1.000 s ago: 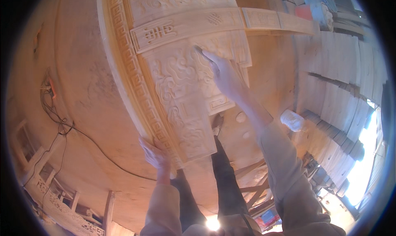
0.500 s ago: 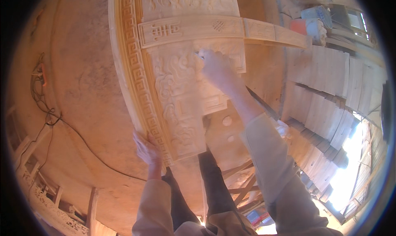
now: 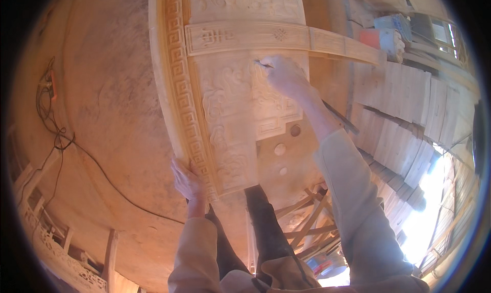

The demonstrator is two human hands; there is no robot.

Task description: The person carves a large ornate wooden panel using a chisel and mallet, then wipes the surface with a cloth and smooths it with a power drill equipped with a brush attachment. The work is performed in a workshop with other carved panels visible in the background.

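Note:
A pale carved wooden panel [image 3: 230, 114] lies lengthwise in front of me, with relief scrollwork and a fretwork border [image 3: 190, 96] along its left side. My left hand [image 3: 189, 183] is closed around the near end of the panel's left edge. On the carved face, just below a raised wooden crossbar [image 3: 250, 37], my right hand [image 3: 284, 75] is closed. From its fingers sticks a small thin tool with a dark tip [image 3: 263, 63], touching or close to the relief; its kind is too small to tell.
Stacked wooden boards [image 3: 394, 93] stand at the right, with a red and blue container [image 3: 381, 39] behind them. A dark cable [image 3: 120, 190] runs across the dusty floor at left. Carved openwork pieces [image 3: 61, 262] lie at lower left, and wooden offcuts [image 3: 312, 224] near my legs.
The panel and both hands appear shifted slightly right in view. My right hand stays by nearly the same patch of carving below the crossbar; my left hand keeps its hold on the edge.

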